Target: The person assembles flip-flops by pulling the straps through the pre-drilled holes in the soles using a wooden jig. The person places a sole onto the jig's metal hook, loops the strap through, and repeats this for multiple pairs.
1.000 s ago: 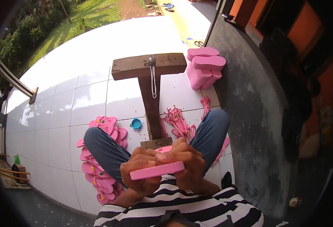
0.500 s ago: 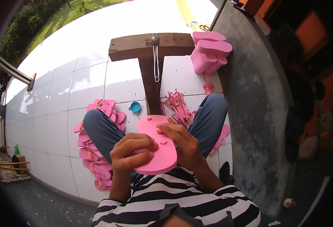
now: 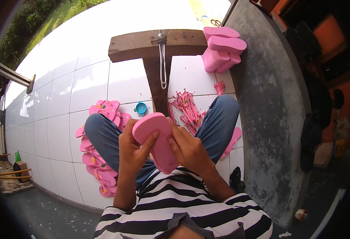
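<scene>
Over my lap I hold a pink flip-flop sole (image 3: 164,154) in both hands, tilted, with a smooth face and small marks towards me. My left hand (image 3: 133,149) grips its left edge, thumb lying across the face and fingers behind. My right hand (image 3: 191,150) closes on the right edge, fingertips near the small marks. No strap shows on the face I see. Past my right knee lies a heap of pink straps (image 3: 186,109). Finished-looking pink flip-flops with small coloured flowers (image 3: 96,159) lie in an overlapping row beside my left leg.
A T-shaped wooden stand (image 3: 135,44) rises in front of me, a metal wire loop (image 3: 163,71) hanging from it. Pink soles (image 3: 226,44) are stacked at the far right by a grey low wall (image 3: 266,99). A small blue bowl (image 3: 141,108) sits on white tiles. Another pink flip-flop (image 3: 232,142) lies by my right leg.
The sole has been turned over: its ridged face with the round plugs was up, and a smooth face shows now. Both hands have changed their grip on its edges.
</scene>
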`<state>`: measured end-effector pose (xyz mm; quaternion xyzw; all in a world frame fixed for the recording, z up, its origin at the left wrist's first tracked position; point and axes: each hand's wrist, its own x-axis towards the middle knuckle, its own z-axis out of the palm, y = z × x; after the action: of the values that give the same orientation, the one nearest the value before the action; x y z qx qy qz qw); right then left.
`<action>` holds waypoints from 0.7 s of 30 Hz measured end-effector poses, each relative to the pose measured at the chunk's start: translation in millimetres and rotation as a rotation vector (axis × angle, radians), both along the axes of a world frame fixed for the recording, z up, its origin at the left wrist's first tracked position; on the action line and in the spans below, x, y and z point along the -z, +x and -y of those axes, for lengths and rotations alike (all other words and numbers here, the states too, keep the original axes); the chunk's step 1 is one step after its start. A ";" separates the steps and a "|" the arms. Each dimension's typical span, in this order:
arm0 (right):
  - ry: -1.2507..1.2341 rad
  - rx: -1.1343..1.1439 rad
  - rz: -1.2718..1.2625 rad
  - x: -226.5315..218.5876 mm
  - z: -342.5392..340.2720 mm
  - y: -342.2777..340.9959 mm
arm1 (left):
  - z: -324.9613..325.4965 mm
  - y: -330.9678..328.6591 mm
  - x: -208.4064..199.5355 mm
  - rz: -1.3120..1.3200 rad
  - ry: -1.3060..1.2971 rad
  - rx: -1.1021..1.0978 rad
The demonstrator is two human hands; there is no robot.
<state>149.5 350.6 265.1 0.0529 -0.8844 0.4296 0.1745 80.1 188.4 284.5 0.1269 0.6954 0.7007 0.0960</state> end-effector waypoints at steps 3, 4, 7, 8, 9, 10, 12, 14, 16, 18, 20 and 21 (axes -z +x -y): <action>-0.366 -0.107 0.077 11.9 -10.6 -10.8 | -2.6 -16.9 13.4 0.121 0.157 -0.103; -0.443 -0.111 0.215 16.1 -16.8 -11.6 | -2.3 -22.8 19.1 0.159 0.227 -0.166; -0.565 -0.087 0.554 31.1 -41.6 -5.0 | -0.1 -37.9 39.8 0.266 0.442 -0.296; -0.532 -0.060 0.620 35.8 -47.2 -2.3 | 1.7 -40.4 43.3 0.299 0.487 -0.311; -0.498 -0.028 0.690 42.5 -51.6 0.9 | 2.6 -41.8 45.8 0.339 0.534 -0.324; -0.696 -0.022 0.666 55.8 -54.2 5.2 | 5.2 -42.9 48.4 0.413 0.549 -0.245; -0.857 0.110 0.459 72.8 -53.9 10.5 | 17.4 -42.5 53.1 0.557 0.575 -0.089; -0.879 0.202 0.320 80.3 -58.3 12.6 | 32.5 -39.7 72.5 0.472 0.526 0.056; -0.769 0.261 0.253 83.1 -75.3 14.8 | 52.5 -37.6 95.2 0.423 0.364 0.243; -1.096 0.296 0.225 88.5 -96.4 27.9 | 58.2 -23.4 100.0 0.587 0.215 0.376; -1.282 0.402 0.065 99.1 -118.6 42.1 | 60.8 -12.9 102.8 0.724 0.238 0.367; -1.304 0.493 -0.073 108.7 -130.3 50.8 | 64.1 -6.9 108.7 0.784 0.339 0.287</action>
<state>200.3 480.9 156.4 -0.2506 -0.4258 0.8187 0.2925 73.2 124.3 175.8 -0.0391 0.4571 0.7796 0.4264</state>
